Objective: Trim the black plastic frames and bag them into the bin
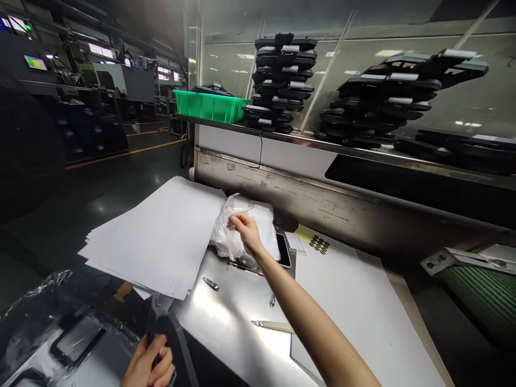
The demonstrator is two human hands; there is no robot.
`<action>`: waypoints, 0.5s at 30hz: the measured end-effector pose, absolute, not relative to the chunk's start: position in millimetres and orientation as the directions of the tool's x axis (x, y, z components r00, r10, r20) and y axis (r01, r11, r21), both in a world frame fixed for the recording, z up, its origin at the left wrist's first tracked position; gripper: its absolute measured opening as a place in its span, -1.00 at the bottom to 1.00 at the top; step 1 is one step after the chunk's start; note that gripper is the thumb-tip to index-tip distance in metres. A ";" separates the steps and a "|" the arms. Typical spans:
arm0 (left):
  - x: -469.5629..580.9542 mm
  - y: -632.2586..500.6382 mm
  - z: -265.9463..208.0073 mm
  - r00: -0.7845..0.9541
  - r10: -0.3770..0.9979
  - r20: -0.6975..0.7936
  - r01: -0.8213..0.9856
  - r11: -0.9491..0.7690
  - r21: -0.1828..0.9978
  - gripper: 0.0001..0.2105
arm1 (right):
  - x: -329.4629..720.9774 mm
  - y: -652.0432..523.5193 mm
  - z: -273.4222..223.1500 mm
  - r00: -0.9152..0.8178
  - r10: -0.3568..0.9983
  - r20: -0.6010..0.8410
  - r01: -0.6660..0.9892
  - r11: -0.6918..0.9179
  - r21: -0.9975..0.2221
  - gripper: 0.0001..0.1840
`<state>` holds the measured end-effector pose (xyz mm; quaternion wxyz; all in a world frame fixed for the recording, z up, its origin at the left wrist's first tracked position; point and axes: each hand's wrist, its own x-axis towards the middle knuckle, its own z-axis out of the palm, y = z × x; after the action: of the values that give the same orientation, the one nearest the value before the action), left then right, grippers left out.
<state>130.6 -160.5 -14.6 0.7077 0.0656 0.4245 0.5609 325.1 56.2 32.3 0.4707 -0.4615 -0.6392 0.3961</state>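
My right hand (245, 230) reaches over a pile of thin clear plastic bags (262, 226) at the back of the metal bench. Its thumb and fingertips are closed together on a crinkled plastic bag (223, 236). At the bottom of the view, my left hand (150, 361) is wrapped around a black plastic part (155, 359), mostly hidden by the fingers. Left of that hand is a box lined with clear plastic (36, 301), with black frames (76, 344) and white sheets inside.
A stack of white sheets (161, 231) overhangs the bench's left edge. A craft knife (274, 325), a small dark blade-like tool (210, 284), a pen (244, 267) and a phone (284, 250) lie near my right arm. Black parts (282, 80) and a green bin (209, 106) occupy the shelf.
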 end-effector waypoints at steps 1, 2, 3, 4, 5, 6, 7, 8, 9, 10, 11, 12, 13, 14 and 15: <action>134.2 -153.1 -9.7 -0.005 0.873 -0.488 -0.737 0.327 0.592 -0.74 | 320.0 49.9 28.4 -0.165 0.960 0.228 0.217 0.261 -0.941 -0.76; 138.6 -143.8 -4.4 -0.013 0.893 -0.450 -0.734 0.298 0.610 -0.73 | 315.6 44.9 24.4 -0.201 0.956 0.215 0.220 0.258 -0.941 -0.77; 143.7 -132.5 0.9 -0.012 0.913 -0.409 -0.732 0.271 0.625 -0.74 | 312.2 41.3 20.6 -0.238 0.951 0.196 0.225 0.250 -0.942 -0.78; 149.5 -119.3 6.0 -0.015 0.928 -0.371 -0.732 0.243 0.637 -0.76 | 310.0 39.1 16.9 -0.269 0.947 0.175 0.231 0.240 -0.943 -0.79; 156.0 -104.5 10.5 -0.022 0.943 -0.331 -0.732 0.210 0.648 -0.76 | 308.9 37.9 13.5 -0.293 0.944 0.153 0.234 0.226 -0.946 -0.79; 162.8 -88.6 13.9 -0.032 0.955 -0.296 -0.729 0.180 0.661 -0.77 | 308.8 37.7 10.2 -0.307 0.942 0.133 0.233 0.210 -0.949 -0.79; 169.8 -72.2 15.8 -0.051 0.962 -0.267 -0.724 0.149 0.674 -0.79 | 309.4 37.9 7.0 -0.314 0.942 0.116 0.228 0.193 -0.954 -0.78; 176.8 -56.0 16.0 -0.093 0.964 -0.249 -0.718 0.108 0.688 -0.82 | 310.5 38.4 4.0 -0.314 0.944 0.102 0.216 0.176 -0.960 -0.78; 183.2 -40.4 14.4 -0.130 0.961 -0.244 -0.708 0.082 0.701 -0.86 | 311.6 39.2 1.0 -0.312 0.946 0.091 0.199 0.158 -0.967 -0.78; 189.0 -25.9 11.2 -0.160 0.956 -0.247 -0.698 0.068 0.713 -0.86 | 312.8 40.1 -1.9 -0.306 0.949 0.081 0.177 0.140 -0.974 -0.78; 193.7 -12.8 6.5 -0.196 0.945 -0.262 -0.688 0.058 0.724 -0.87 | 313.9 41.3 -4.6 -0.297 0.952 0.072 0.149 0.121 -0.981 -0.78; 197.3 -1.4 0.9 -0.208 0.939 -0.274 -0.680 0.063 0.731 -0.86 | 315.2 43.1 -6.8 -0.282 0.957 0.064 0.116 0.100 -0.988 -0.78; 199.8 8.3 -5.0 -0.208 0.933 -0.293 -0.675 0.079 0.733 -0.86 | 317.1 45.6 -8.3 -0.257 0.965 0.056 0.077 0.078 -0.994 -0.77; 201.4 16.4 -10.9 -0.201 0.928 -0.313 -0.673 0.101 0.732 -0.86 | 320.0 49.1 -8.8 -0.218 0.975 0.048 0.032 0.056 -0.998 -0.77; 202.5 22.9 -16.2 -0.184 0.924 -0.334 -0.673 0.129 0.728 -0.85 | 324.3 53.7 -8.2 -0.167 0.985 0.040 -0.018 0.037 -0.999 -0.75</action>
<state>202.5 22.9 -16.2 0.6211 0.1485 0.4227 0.6430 324.3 53.7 -8.2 0.4695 -0.4427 -0.5461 0.5341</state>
